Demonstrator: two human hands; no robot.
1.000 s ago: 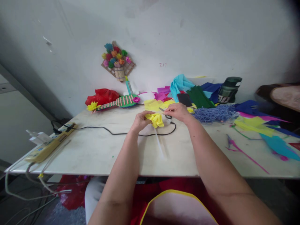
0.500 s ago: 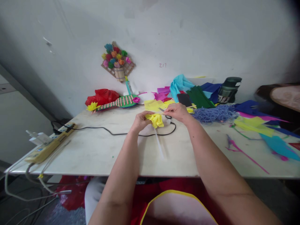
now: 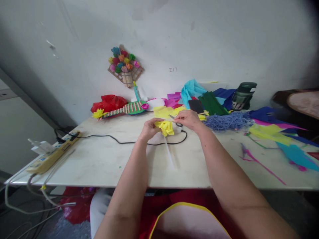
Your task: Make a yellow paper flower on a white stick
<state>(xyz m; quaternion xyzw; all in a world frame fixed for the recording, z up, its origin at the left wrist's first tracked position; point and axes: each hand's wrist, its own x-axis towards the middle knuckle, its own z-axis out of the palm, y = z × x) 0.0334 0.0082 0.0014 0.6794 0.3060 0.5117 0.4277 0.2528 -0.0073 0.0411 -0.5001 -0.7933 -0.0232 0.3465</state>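
Observation:
My left hand [image 3: 150,127] is closed around one side of a yellow crepe-paper flower [image 3: 165,128] above the table. A pale, narrow strip [image 3: 168,151] hangs below the flower, toward the table's front edge. My right hand [image 3: 186,119] is closed in a pinch just right of the flower. A thin, light sliver shows at its fingertips, too small to name. Behind those fingers are scissors [image 3: 178,124], partly hidden, with a blade pointing left and a black handle loop. A black cord [image 3: 161,143] curves under the flower.
At the back left, a green paper guitar [image 3: 132,108] lies beside a red plastic bag [image 3: 109,102]. Coloured paper sheets [image 3: 213,103], a phone [image 3: 195,106], a blue yarn heap [image 3: 226,121] and a dark bottle [image 3: 244,95] crowd the right. A power strip [image 3: 53,154] sits left.

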